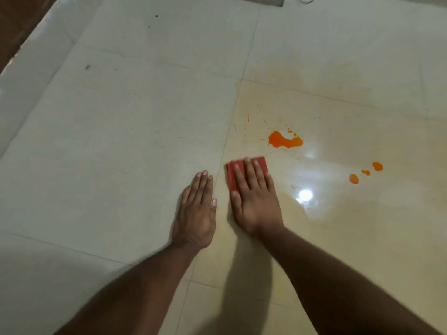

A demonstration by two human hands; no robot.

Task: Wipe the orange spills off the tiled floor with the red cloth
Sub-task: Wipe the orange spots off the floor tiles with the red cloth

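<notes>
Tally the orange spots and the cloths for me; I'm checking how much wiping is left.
Large orange puddle: 1
Separate orange blots at the right: 3
Tiny orange droplets above the puddle: several, too small to count
Red cloth, under the flat right hand: 1
Total: 5 countable things

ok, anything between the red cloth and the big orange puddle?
Head view: no object, only a short strip of glossy tile with faint orange flecks between the red cloth and the big orange puddle.

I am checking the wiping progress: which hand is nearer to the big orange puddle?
Right. The right hand presses flat on the red cloth, just below-left of the big orange puddle. The left hand lies flat on the tiled floor, farther left.
</notes>
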